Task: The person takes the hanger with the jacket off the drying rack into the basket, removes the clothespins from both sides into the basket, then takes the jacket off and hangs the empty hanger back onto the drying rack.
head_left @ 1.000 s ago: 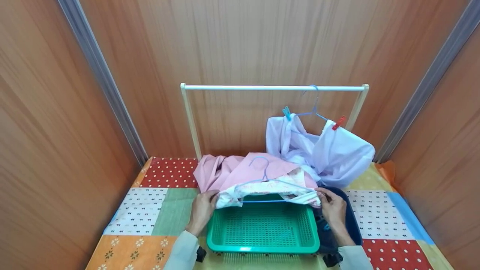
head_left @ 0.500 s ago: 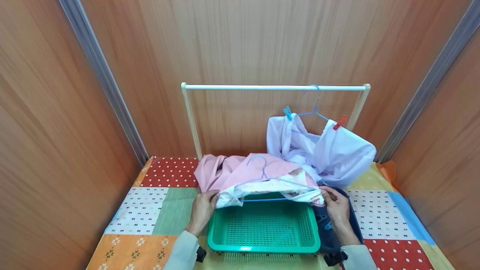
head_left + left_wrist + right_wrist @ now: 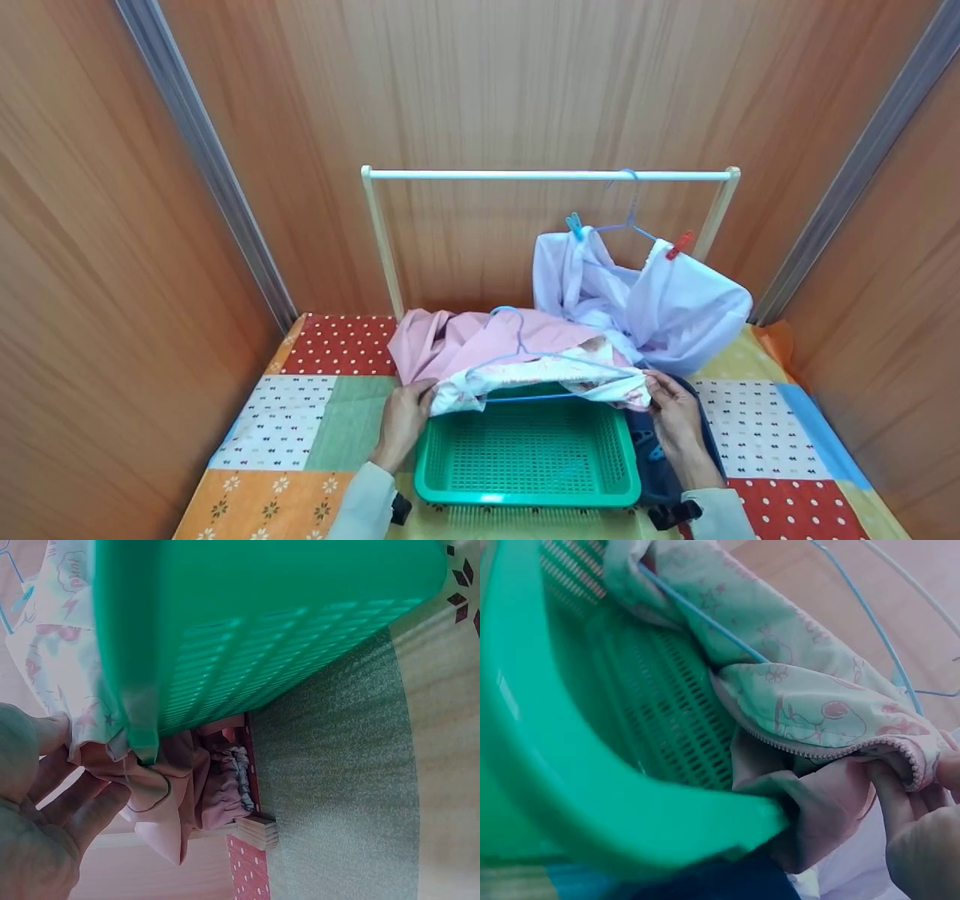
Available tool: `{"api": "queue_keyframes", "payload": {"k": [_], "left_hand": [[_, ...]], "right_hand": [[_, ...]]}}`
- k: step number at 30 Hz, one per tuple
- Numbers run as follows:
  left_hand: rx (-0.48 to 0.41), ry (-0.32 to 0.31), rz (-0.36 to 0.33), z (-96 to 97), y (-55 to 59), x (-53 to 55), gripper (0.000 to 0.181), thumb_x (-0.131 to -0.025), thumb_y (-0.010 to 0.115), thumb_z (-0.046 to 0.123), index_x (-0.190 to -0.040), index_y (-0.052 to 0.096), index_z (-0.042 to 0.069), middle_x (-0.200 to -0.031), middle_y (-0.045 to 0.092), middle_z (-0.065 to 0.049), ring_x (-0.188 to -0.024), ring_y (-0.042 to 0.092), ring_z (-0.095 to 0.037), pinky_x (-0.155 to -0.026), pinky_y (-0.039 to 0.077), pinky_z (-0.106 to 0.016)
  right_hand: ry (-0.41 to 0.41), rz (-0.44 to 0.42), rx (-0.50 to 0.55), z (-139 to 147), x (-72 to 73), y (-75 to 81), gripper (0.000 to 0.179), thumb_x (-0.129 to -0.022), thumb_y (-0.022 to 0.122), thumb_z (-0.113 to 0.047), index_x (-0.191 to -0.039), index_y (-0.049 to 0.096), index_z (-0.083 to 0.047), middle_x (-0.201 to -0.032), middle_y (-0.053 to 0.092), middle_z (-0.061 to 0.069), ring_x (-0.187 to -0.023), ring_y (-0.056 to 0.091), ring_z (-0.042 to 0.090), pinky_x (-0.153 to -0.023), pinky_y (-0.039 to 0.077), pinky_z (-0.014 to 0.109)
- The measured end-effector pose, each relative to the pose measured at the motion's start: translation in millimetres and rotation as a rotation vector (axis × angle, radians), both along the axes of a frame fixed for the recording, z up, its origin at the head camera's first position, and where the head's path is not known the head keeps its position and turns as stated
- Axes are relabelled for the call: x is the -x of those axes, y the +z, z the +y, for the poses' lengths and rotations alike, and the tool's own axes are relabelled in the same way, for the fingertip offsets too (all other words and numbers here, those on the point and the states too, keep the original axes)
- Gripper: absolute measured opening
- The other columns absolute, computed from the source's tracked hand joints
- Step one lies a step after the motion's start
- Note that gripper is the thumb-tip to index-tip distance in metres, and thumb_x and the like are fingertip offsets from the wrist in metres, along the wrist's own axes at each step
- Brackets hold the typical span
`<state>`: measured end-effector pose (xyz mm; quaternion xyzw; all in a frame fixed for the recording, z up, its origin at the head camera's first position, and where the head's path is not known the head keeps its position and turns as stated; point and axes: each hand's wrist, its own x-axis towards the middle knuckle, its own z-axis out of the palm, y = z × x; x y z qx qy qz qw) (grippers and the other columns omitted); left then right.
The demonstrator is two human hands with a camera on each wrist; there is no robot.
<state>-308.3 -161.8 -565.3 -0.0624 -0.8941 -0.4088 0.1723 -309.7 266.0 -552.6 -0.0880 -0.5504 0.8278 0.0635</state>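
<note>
A pink zip-up garment with a white printed lining lies across the back of a green basket. My left hand pinches its left corner between thumb and fingers. At the opposite corner my right hand pinches the lining beside the zip teeth. A blue wire hanger lies in the garment's opening, its hook leaning back over the pink cloth. The hanger's lower bar shows below the lining edge, while its shoulder ends are partly hidden by cloth.
Behind stands a white rack. From it hangs a pale lilac garment on another hanger, with a blue clothespin and a red clothespin. A dark blue basket with blue clips sits right of the green one, on a patchwork cloth.
My right hand has moved slightly right, drawing the garment's right corner outward. The hanger's hook has shifted left and a little up. My left hand has stayed nearly in place.
</note>
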Motion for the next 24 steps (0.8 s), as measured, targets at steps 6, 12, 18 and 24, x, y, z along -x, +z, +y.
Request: {"api": "queue_keyframes", "payload": {"k": [6,12,18,24], "left_hand": [[0.046,0.023,0.041,0.8,-1.4,1.6,0.018,-0.095,0.064,0.012,-0.109,0.075,0.011,-0.079,0.071,0.000,-0.064,0.054,-0.008,-0.057,0.044,-0.020],[0.063,0.029,0.046,1.8,-0.8,3.0,0.018,-0.095,0.064,0.012,-0.109,0.075,0.010,-0.084,0.073,-0.003,-0.065,0.055,-0.009,-0.059,0.046,-0.022],[0.068,0.039,0.074,2.4,-2.8,4.0,0.017,-0.094,0.065,0.010,-0.106,0.076,0.009,-0.087,0.075,-0.003,-0.067,0.058,-0.009,-0.063,0.052,-0.026],[0.064,0.046,0.077,0.6,-3.0,3.2,0.016,-0.094,0.065,0.010,-0.105,0.076,0.009,-0.090,0.076,-0.004,-0.069,0.060,-0.009,-0.065,0.053,-0.028]], "right_hand": [[0.067,-0.038,0.194,2,0.1,0.4,0.030,-0.102,0.048,-0.008,-0.096,0.073,-0.023,-0.098,0.067,-0.005,-0.087,0.065,0.006,-0.072,0.054,0.018],[0.140,-0.004,0.408,4,-0.3,-4.3,0.033,-0.102,0.045,-0.005,-0.095,0.075,-0.017,-0.097,0.068,-0.002,-0.090,0.066,0.008,-0.077,0.054,0.021],[0.251,0.060,0.594,5,-1.2,-12.9,0.034,-0.103,0.041,-0.004,-0.100,0.074,-0.010,-0.100,0.068,0.002,-0.095,0.066,0.010,-0.082,0.054,0.022],[0.343,0.058,0.695,6,0.8,-19.0,0.036,-0.104,0.037,-0.003,-0.104,0.072,-0.008,-0.104,0.067,0.005,-0.099,0.066,0.012,-0.085,0.054,0.022]]}}
